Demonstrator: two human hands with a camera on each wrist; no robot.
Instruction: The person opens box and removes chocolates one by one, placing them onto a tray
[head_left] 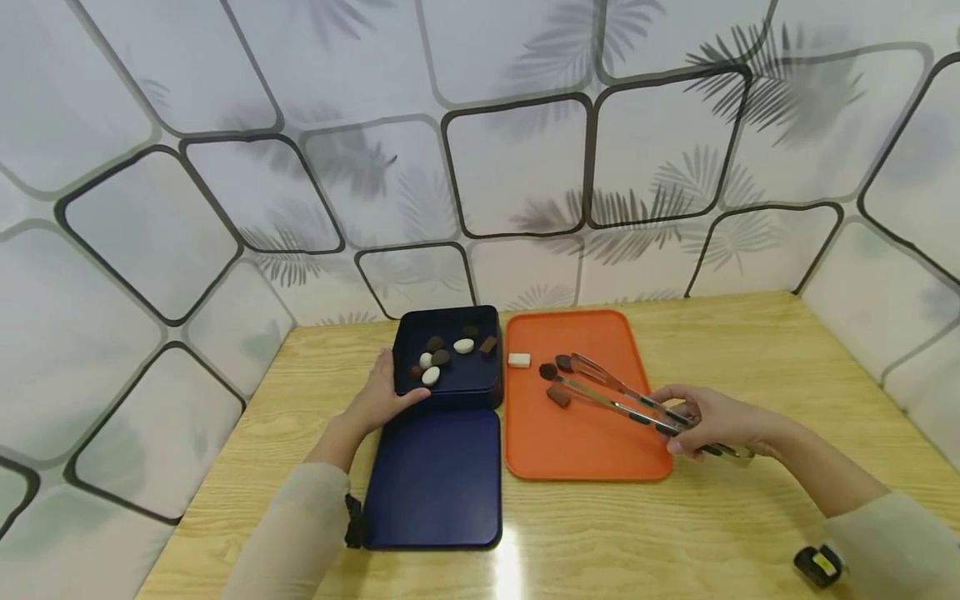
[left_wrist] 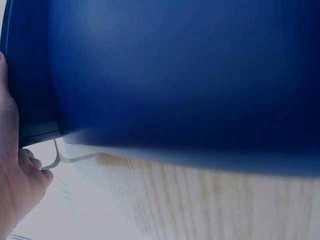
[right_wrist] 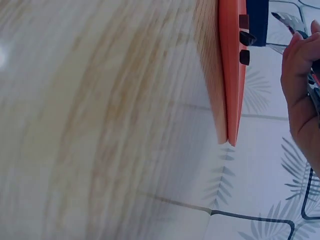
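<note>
My right hand (head_left: pixel 708 421) holds metal tongs (head_left: pixel 622 408) with black grips over the orange tray (head_left: pixel 592 454). Their arms stand apart, and in the right wrist view the tongs (right_wrist: pixel 286 19) hang above the tray. Below lie a round dark chocolate (head_left: pixel 548 372), a dark oval one (head_left: pixel 564 362) and a brown block (head_left: pixel 558 396). A white block (head_left: pixel 519 360) lies near the tray's left edge. My left hand (head_left: pixel 375 400) rests on the near left corner of a dark blue box (head_left: pixel 450 400), thumb along its front, fingers along its side. White and brown chocolates (head_left: pixel 441 357) lie inside.
A flat dark blue lid (head_left: pixel 438 483) lies in front of the box. A patterned curtain (head_left: pixel 517 167) stands behind and at both sides of the wooden table (head_left: pixel 585 533). A black wrist device (head_left: pixel 817 565) shows by the right sleeve.
</note>
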